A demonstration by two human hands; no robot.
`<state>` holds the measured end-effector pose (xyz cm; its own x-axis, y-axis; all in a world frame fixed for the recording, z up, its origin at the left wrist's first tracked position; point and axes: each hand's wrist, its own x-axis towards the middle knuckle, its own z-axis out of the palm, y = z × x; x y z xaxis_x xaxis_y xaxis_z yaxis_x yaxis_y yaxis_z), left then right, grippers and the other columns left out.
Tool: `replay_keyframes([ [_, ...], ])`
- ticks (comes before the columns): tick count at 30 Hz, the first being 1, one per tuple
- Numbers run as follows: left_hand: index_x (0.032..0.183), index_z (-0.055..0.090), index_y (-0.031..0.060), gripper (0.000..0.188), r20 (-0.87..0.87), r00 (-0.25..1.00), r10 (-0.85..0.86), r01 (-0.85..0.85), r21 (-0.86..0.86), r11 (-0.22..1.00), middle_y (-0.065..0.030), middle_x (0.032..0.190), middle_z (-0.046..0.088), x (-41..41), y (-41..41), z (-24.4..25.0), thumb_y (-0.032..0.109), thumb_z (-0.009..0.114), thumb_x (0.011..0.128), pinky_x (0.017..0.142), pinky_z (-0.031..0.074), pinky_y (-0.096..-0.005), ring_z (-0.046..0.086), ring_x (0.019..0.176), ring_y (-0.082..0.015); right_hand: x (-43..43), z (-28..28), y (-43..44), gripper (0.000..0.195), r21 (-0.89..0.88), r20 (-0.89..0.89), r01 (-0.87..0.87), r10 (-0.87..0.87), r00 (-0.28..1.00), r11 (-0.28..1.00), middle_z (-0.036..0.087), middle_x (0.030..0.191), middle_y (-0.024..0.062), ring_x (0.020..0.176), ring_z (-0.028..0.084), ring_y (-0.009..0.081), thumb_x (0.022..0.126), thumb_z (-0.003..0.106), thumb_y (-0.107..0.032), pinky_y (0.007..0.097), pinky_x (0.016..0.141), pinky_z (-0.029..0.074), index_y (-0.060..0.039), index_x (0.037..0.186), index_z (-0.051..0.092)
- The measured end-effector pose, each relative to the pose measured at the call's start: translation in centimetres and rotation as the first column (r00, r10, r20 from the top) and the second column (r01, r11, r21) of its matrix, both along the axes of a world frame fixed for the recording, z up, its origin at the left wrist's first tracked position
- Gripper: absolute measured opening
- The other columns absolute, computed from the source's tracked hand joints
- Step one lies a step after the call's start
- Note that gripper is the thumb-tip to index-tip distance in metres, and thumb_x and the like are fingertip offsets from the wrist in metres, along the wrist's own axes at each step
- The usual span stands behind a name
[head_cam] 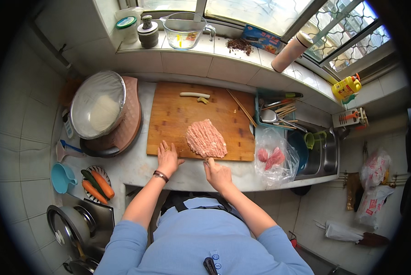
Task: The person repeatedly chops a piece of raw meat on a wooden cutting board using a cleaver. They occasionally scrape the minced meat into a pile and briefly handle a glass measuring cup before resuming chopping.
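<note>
A flat slab of minced raw meat (207, 139), its top scored in rows, lies on the wooden cutting board (171, 117). My left hand (167, 158) rests palm down on the board's front left edge, fingers spread, with a bracelet at the wrist. At the front edge, just below the meat, my right hand (219, 176) is closed around what seems to be a knife handle; the blade cannot be made out. Toward the back of the board are a white length of scallion (194, 95) and a piece of ginger (203, 100). Wooden chopsticks (241, 107) lie at its right side.
Left stands a film-covered bowl of dough (104, 110), near a plate of carrots (100, 180) and cucumbers. Right of the board are a plastic bag with raw meat (276, 158), a utensil basket (260, 117) and the sink (312, 161). A glass measuring jug (181, 29) is on the sill.
</note>
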<state>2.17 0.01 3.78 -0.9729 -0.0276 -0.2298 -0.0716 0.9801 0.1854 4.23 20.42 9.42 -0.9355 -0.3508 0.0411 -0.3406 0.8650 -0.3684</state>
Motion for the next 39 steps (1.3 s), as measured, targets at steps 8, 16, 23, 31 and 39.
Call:
replay_keyframes([
  [8, 0.097, 0.059, -0.0066, 0.033, 0.491, 0.871, 0.01, -0.487, 0.862, 0.137, -0.0052, 0.09, 0.063, 4.8, 0.4, 3.2, 0.026, 0.056, 0.092, 0.077, 0.047, -0.0239, 0.059, 0.087, -0.0093, 3.1, -2.4, -1.9, 0.021, -0.014, -0.001, -0.02, 0.02, 1.0, 1.0, 0.056, 0.063, 0.0134, 0.054, 0.06, 0.0307, 0.077, 0.064, -0.019, 0.0402, 0.049, 0.048, -0.0059, 0.08, 0.047],
  [16, 0.095, 0.062, -0.0056, 0.021, 0.409, 0.898, 0.163, -0.426, 0.901, 0.084, -0.004, 0.084, 0.065, 4.5, 0.5, -0.5, 0.014, 0.059, 0.089, 0.066, 0.044, -0.0213, 0.055, 0.074, -0.0052, 4.4, -4.7, -3.7, 0.024, -0.046, -0.07, 0.018, -0.021, 0.997, 0.999, 0.055, 0.07, 0.0116, 0.06, 0.059, 0.0285, 0.076, 0.067, -0.022, 0.0378, 0.052, 0.048, -0.0064, 0.084, 0.05],
  [23, 0.1, 0.058, -0.0051, 0.017, 0.465, 0.877, 0.12, -0.478, 0.868, 0.135, -0.0033, 0.086, 0.064, 4.7, -2.4, -1.2, 0.009, 0.055, 0.09, 0.064, 0.042, -0.02, 0.053, 0.073, -0.0043, 6.4, -5.9, -5.4, 0.027, -0.385, 0.173, 0.096, -0.03, 0.985, 0.918, 0.054, 0.086, 0.0122, 0.07, 0.06, 0.0318, 0.08, 0.065, -0.019, 0.0389, 0.058, 0.05, -0.0049, 0.094, 0.047],
  [31, 0.09, 0.058, -0.0023, 0.012, 0.458, 0.886, 0.069, -0.461, 0.86, 0.219, 0.0024, 0.073, 0.057, 3.6, -3.6, -2.8, 0.01, 0.057, 0.089, 0.055, 0.036, -0.0196, 0.044, 0.063, -0.0019, 7.0, -7.2, -7.2, 0.029, -0.446, 0.268, 0.201, -0.084, 0.96, 0.872, 0.057, 0.088, 0.0159, 0.074, 0.061, 0.0343, 0.081, 0.064, -0.016, 0.042, 0.059, 0.05, -0.0047, 0.098, 0.042],
  [39, 0.071, 0.053, -0.0003, 0.024, 0.478, 0.875, 0.076, -0.474, 0.815, 0.333, -0.0021, 0.065, 0.057, 1.4, -2.5, -3.9, 0.017, 0.062, 0.086, 0.052, 0.038, -0.0228, 0.046, 0.058, -0.0061, 6.2, -7.9, -6.9, 0.032, -0.46, 0.31, 0.379, -0.255, 0.916, 0.803, 0.058, 0.086, 0.0219, 0.078, 0.058, 0.0422, 0.083, 0.063, -0.018, 0.0463, 0.063, 0.047, -0.0037, 0.099, 0.039],
])
